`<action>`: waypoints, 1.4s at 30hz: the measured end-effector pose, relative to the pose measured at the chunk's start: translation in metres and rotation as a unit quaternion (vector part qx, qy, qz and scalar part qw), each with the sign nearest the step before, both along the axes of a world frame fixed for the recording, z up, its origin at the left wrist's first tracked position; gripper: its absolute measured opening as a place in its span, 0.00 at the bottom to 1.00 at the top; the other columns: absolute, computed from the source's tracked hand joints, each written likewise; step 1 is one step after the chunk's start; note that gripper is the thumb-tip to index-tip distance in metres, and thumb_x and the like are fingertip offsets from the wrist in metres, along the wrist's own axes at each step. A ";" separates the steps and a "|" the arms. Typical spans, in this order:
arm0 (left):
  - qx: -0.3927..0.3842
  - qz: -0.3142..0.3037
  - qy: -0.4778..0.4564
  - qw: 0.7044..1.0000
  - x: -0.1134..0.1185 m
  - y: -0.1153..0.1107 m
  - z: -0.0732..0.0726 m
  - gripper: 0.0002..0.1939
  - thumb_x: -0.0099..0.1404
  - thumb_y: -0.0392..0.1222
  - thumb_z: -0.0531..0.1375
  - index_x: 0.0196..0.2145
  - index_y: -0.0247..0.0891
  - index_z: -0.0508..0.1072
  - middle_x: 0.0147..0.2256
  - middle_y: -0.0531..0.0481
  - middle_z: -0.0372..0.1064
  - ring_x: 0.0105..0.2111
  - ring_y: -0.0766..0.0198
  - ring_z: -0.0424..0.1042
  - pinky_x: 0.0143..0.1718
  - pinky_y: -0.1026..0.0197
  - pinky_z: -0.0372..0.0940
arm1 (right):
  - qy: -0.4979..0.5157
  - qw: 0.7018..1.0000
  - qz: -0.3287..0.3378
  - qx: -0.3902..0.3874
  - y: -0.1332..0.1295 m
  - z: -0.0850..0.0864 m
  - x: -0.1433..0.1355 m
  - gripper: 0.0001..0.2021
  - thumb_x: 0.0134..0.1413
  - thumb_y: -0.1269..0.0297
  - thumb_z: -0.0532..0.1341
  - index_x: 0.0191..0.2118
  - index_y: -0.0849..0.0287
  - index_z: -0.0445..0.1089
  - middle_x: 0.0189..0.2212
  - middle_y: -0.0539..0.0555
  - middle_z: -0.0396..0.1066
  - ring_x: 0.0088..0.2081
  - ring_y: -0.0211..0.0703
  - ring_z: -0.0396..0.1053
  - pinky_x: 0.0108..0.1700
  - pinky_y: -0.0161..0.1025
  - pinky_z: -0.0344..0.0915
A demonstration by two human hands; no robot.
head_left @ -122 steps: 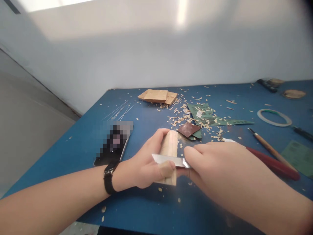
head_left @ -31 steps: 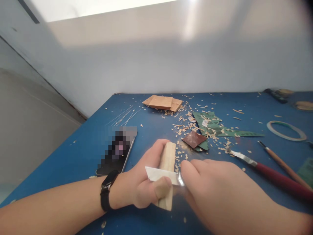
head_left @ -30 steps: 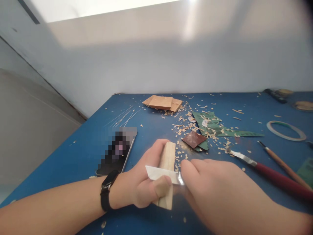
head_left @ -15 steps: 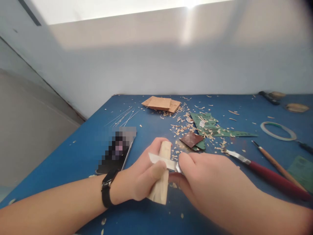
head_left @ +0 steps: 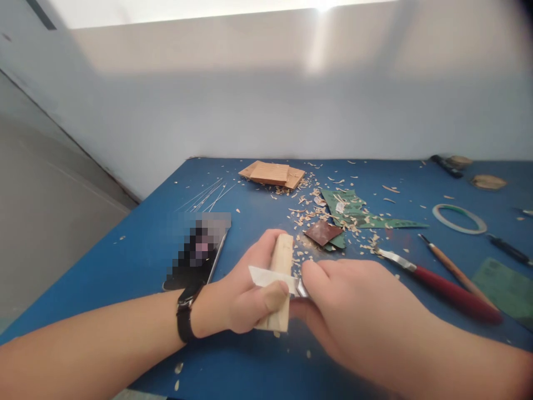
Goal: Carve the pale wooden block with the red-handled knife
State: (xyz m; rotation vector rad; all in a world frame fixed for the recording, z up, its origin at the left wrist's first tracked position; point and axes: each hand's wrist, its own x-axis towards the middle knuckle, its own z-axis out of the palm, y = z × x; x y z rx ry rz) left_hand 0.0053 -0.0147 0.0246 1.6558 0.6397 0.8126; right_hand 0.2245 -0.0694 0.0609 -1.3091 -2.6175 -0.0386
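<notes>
My left hand [head_left: 250,294] is closed around a pale block of wood [head_left: 283,253], which stands tilted above the blue table. Its thumb rests along the near side of a knife blade [head_left: 266,276] that lies across the wood. From the right, my right hand [head_left: 353,300] grips the knife; its handle is mostly hidden by the fingers, with only a bit of metal collar showing. Beyond the hands lie a brown square of sandpaper [head_left: 323,232] and torn green sandpaper [head_left: 350,206], with wood shavings scattered over and around them.
A phone [head_left: 200,250] lies left of my left hand, thin wires [head_left: 208,194] beyond it. Flat wooden pieces [head_left: 270,173] are stacked at the back. At right are a red-handled carving tool [head_left: 453,289], a wooden-handled tool [head_left: 453,266] and a roll of tape [head_left: 458,218].
The wood's lower end has tilted up and now looks shorter. The blade has shifted slightly down relative to the block's top. The whole view has moved a little.
</notes>
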 end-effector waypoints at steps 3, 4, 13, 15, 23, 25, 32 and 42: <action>-0.002 0.003 -0.006 1.000 0.001 0.001 0.001 0.32 0.71 0.71 0.64 0.55 0.41 0.67 0.40 0.50 0.64 0.36 0.58 0.61 0.38 0.54 0.61 | 0.004 0.998 -0.042 -0.035 0.000 0.005 -0.001 0.10 0.74 0.59 0.60 0.36 0.46 0.68 0.27 0.52 0.77 0.26 0.50 0.73 0.27 0.50 0.54; -0.004 0.004 -0.011 1.000 0.002 0.001 0.001 0.31 0.72 0.71 0.64 0.54 0.41 0.67 0.40 0.50 0.64 0.35 0.59 0.61 0.38 0.55 0.61 | 0.003 0.998 -0.050 -0.046 0.000 0.007 -0.001 0.11 0.74 0.58 0.60 0.35 0.46 0.68 0.27 0.52 0.77 0.26 0.50 0.73 0.28 0.50 0.55; -0.060 0.037 -0.013 0.997 0.002 0.001 -0.009 0.26 0.79 0.69 0.57 0.52 0.42 0.70 0.40 0.51 0.65 0.33 0.62 0.63 0.33 0.60 0.60 | -0.040 0.992 -0.093 -0.071 0.018 0.010 -0.002 0.17 0.70 0.44 0.65 0.44 0.54 0.76 0.32 0.59 0.80 0.32 0.60 0.79 0.28 0.47 0.54; -0.045 0.026 -0.005 0.999 0.000 0.002 -0.009 0.27 0.79 0.71 0.57 0.52 0.42 0.70 0.40 0.51 0.65 0.34 0.61 0.64 0.36 0.58 0.63 | -0.044 0.992 -0.092 -0.078 0.019 0.011 -0.004 0.19 0.69 0.41 0.65 0.43 0.54 0.77 0.31 0.59 0.80 0.31 0.60 0.78 0.28 0.47 0.53; 0.022 0.011 0.022 0.999 -0.001 0.001 0.003 0.38 0.70 0.79 0.61 0.54 0.40 0.69 0.43 0.47 0.65 0.39 0.56 0.63 0.42 0.52 0.64 | -0.047 0.992 -0.037 -0.112 -0.001 0.017 -0.006 0.14 0.76 0.49 0.59 0.40 0.49 0.74 0.31 0.53 0.81 0.27 0.54 0.77 0.26 0.49 0.52; 0.025 0.002 0.017 1.000 0.000 0.001 0.005 0.36 0.71 0.77 0.62 0.53 0.39 0.69 0.41 0.49 0.65 0.38 0.58 0.62 0.41 0.53 0.63 | -0.043 0.994 -0.035 -0.094 -0.004 0.015 -0.004 0.13 0.78 0.52 0.58 0.40 0.48 0.73 0.31 0.52 0.81 0.28 0.51 0.77 0.27 0.49 0.53; 0.007 0.008 0.000 1.000 0.001 0.003 0.003 0.30 0.71 0.71 0.65 0.47 0.39 0.68 0.39 0.50 0.65 0.34 0.62 0.61 0.34 0.58 0.61 | 0.009 0.999 -0.039 -0.026 0.001 0.000 0.003 0.14 0.78 0.53 0.61 0.36 0.47 0.70 0.27 0.51 0.75 0.26 0.49 0.72 0.29 0.51 0.55; -0.031 0.010 -0.029 0.999 0.000 0.007 -0.010 0.31 0.71 0.72 0.65 0.49 0.40 0.69 0.39 0.50 0.66 0.33 0.63 0.62 0.31 0.60 0.61 | -0.048 0.997 -0.054 -0.032 0.005 0.008 -0.002 0.15 0.79 0.54 0.56 0.39 0.50 0.73 0.31 0.55 0.80 0.28 0.51 0.76 0.29 0.49 0.59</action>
